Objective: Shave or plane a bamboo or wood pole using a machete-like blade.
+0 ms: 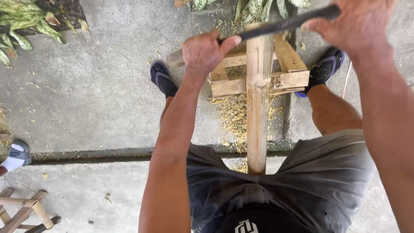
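Bamboo pole (258, 103) runs from 12 to 6 o'clock, its far end propped on a wooden frame (284, 73) for support; a dark blade (284, 23) lies across its top. Left hand (202, 54) clenches the blade's near end; right hand (358, 23) grips the handle at 1 o'clock, so both can draw it; shavings (235, 116) litter the concrete.

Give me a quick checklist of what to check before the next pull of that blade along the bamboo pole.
1. Both hands on the blade: ok. The left hand grips one end, the right hand the other.
2. Blade across the pole: ok, it lies over the top end.
3. Pole braced: ok at the far end, which rests on the wooden stand; the near end runs to the lap, cannot tell how firmly.
4. Feet apart from the blade: ok, the shoes sit either side of the stand.
5. Bystander: another person's foot is at the left edge, well apart: ok.
6. Blade edge sharpness: cannot tell.
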